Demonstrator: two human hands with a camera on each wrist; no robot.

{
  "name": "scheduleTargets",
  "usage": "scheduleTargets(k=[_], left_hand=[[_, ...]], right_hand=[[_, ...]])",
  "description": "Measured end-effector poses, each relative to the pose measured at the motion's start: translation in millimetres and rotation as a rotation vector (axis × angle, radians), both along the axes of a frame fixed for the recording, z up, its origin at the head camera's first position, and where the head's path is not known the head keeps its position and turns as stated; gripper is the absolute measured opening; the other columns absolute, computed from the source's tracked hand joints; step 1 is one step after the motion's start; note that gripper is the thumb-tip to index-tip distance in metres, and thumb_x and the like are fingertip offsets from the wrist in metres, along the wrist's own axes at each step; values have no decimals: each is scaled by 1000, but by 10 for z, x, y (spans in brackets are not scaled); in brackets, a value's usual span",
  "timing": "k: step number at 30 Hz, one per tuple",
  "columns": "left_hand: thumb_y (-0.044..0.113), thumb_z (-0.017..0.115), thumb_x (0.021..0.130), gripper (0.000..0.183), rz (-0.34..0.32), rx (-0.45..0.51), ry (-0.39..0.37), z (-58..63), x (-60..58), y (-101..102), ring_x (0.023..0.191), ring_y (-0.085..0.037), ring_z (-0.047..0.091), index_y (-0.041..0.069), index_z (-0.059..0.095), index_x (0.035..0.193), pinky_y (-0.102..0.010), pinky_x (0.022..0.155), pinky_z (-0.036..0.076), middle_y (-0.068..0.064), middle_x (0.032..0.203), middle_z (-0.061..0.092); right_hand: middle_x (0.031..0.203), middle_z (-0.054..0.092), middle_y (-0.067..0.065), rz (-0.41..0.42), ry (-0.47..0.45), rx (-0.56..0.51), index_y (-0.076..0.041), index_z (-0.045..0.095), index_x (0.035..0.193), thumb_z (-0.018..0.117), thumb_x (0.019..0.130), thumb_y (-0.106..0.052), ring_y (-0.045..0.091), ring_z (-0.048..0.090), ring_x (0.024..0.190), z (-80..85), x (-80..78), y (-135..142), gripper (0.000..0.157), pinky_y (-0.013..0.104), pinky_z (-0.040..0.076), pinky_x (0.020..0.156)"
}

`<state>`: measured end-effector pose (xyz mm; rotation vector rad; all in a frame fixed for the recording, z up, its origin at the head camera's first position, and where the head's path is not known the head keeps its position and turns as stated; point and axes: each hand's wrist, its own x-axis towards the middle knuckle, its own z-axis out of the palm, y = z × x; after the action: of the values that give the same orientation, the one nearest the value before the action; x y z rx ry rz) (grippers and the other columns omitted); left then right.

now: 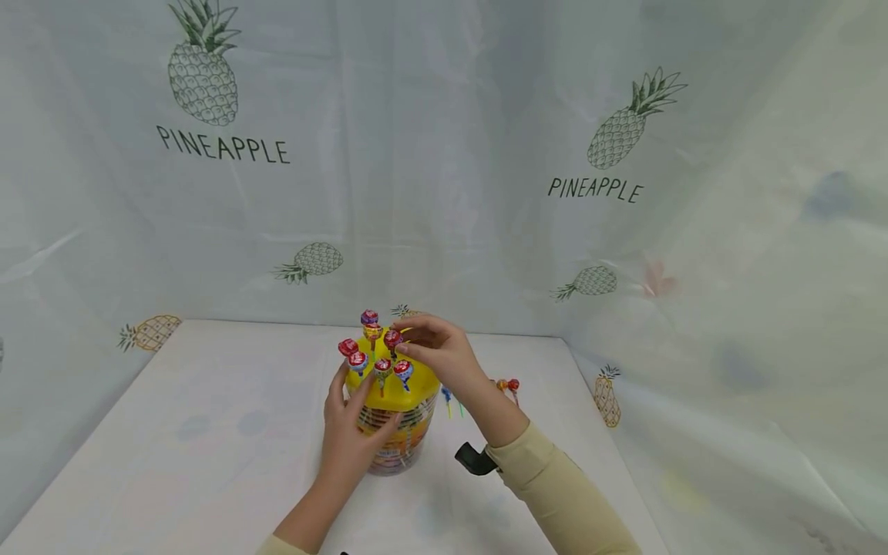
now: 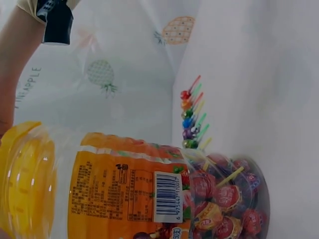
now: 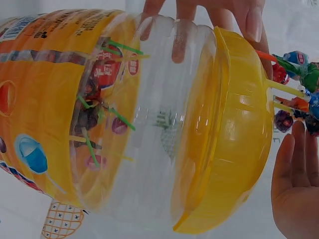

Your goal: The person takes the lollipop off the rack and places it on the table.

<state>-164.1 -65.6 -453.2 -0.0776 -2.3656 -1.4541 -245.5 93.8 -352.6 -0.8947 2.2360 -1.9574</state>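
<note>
A clear plastic lollipop jar (image 1: 395, 447) with an orange printed label stands on the table. Its yellow lid (image 1: 416, 389) has several wrapped lollipops (image 1: 383, 368) standing upright in it, sticks down. My left hand (image 1: 354, 432) holds the jar from the near left, thumb and fingers spread around the lid and upper wall. At the back right of the lid, my right hand (image 1: 444, 351) pinches a dark red lollipop (image 1: 392, 338) between thumb and fingers. Loose lollipops (image 2: 229, 199) fill the jar's bottom in the left wrist view.
To the jar's right, a row of lollipops (image 2: 188, 122) in several colours lies on the white table (image 1: 229, 447), partly behind my right forearm in the head view. A black device (image 1: 475, 459) sits at my right wrist. Pineapple-print sheeting (image 1: 444, 193) hangs behind and beside the table.
</note>
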Motion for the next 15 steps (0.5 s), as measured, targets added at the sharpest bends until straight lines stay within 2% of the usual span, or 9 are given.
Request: scheduleTargets(k=[4,8,11,15], left_hand=[[27,80,82,70,-31,8,37,-30,20,-50,141,-42,17,14,49,144,-67,102,33,-5,161,7],[28,78,84,66,-85,21,43,-42,30,-139,141,-43,19,17,51,143,-68,101,32,-5,162,7],[27,78,84,63,-117,29,42,-53,32,-207,143,-43,16,19,53,141,-72,101,26,-3,162,9],[22,77,85,56,-152,60,73,-91,29,-297,144,-41,16,20,57,137,-74,101,24,-1,162,14]], right_hand=[[115,65,7,18,12,-10,-7,68,117,67,92,-9,24,65,101,7,-4,-9,24,37,54,90],[118,64,6,1,17,-30,-7,68,116,67,93,-9,23,65,104,30,-4,0,23,37,54,90],[119,63,6,-12,22,-70,-6,68,117,66,93,-9,24,65,105,55,-1,21,23,37,53,91],[122,62,9,4,69,-142,-3,66,118,64,95,-10,28,65,104,60,-11,69,24,41,53,91]])
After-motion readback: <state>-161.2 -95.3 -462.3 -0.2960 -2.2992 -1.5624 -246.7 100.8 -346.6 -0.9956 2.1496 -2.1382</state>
